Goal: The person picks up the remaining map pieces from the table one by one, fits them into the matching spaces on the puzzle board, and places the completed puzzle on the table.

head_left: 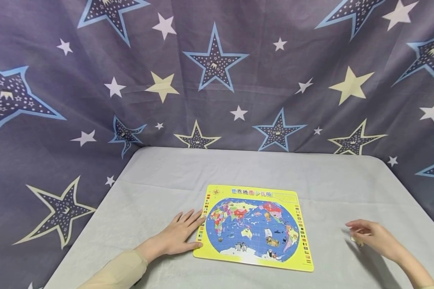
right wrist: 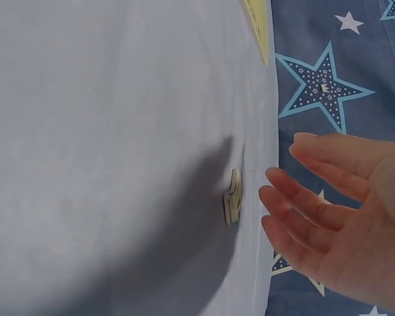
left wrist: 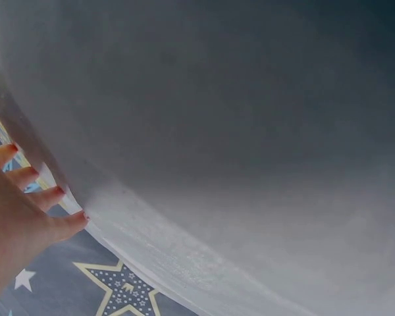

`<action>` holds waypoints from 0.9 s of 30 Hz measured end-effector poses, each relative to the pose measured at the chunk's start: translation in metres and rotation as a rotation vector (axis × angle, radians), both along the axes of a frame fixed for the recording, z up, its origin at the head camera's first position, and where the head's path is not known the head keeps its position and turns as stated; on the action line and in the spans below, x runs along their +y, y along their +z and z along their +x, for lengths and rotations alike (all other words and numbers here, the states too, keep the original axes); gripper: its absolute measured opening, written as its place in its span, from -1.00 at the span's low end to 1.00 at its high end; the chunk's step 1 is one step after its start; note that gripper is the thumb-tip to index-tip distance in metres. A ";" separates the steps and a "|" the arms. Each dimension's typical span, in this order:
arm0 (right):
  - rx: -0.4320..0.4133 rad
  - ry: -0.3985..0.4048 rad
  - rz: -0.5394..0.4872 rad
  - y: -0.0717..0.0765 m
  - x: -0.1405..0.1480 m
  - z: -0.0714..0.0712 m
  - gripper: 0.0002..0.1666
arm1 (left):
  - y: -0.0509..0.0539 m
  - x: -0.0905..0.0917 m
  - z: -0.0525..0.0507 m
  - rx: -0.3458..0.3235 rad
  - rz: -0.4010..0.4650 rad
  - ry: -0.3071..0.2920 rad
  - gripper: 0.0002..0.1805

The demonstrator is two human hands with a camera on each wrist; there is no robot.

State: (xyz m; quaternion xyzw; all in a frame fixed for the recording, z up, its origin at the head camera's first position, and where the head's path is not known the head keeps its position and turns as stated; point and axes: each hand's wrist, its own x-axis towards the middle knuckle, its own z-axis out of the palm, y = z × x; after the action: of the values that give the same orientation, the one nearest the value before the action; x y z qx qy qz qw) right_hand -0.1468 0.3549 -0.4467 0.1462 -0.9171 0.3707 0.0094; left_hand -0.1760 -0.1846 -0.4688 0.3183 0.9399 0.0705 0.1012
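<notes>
A yellow-framed world map puzzle board lies on the grey cloth. My left hand rests at its left edge, fingers spread and fingertips on the yellow rim. In the left wrist view the same hand shows at the lower left. To the right of the board, my right hand is held above the cloth over a small pale puzzle piece, partly hidden by the fingers. From the right wrist, the piece appears apart from the relaxed hand, whose fingers hold nothing.
A grey cloth covers the table. Behind it and along both sides hangs a dark curtain printed with stars. The right hand's shadow falls across the cloth around the small piece.
</notes>
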 end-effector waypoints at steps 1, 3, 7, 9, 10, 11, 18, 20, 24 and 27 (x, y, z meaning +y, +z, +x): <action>-0.001 -0.011 0.003 -0.001 0.001 0.000 -0.72 | 0.000 0.000 0.000 0.000 0.000 0.000 -0.16; -0.005 -0.028 0.014 -0.002 0.002 0.001 -0.73 | 0.000 0.000 0.000 -0.002 -0.003 0.001 -0.16; 0.020 -0.035 0.023 -0.004 0.005 0.002 -0.75 | 0.000 0.000 0.000 -0.005 -0.004 0.003 -0.16; 0.033 -0.029 0.019 -0.005 0.007 0.002 -0.75 | 0.000 0.000 0.000 -0.006 -0.004 0.003 -0.16; 0.037 -0.027 0.016 -0.006 0.008 0.001 -0.75 | 0.001 0.000 0.000 -0.007 -0.003 0.004 -0.16; 0.040 -0.023 0.012 -0.006 0.009 0.001 -0.74 | 0.001 0.000 0.000 -0.006 -0.003 0.004 -0.16; 0.038 -0.023 0.023 -0.009 0.014 0.001 -0.72 | 0.001 0.000 0.000 0.001 -0.006 0.005 -0.17; 0.026 -0.012 0.021 -0.010 0.017 0.002 -0.73 | 0.001 0.000 0.000 0.001 -0.007 0.007 -0.17; 0.003 0.026 -0.016 -0.012 0.021 0.002 -0.78 | 0.001 0.000 0.000 0.001 -0.012 0.008 -0.16; -0.016 0.045 -0.041 -0.013 0.024 0.002 -0.77 | 0.001 0.000 0.000 -0.001 -0.013 0.008 -0.16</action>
State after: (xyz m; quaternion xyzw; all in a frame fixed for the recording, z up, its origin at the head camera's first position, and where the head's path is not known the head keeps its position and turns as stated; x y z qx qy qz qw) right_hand -0.1451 0.3785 -0.4598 0.1635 -0.9058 0.3908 -0.0033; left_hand -0.1761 -0.1845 -0.4681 0.3139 0.9415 0.0651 0.1034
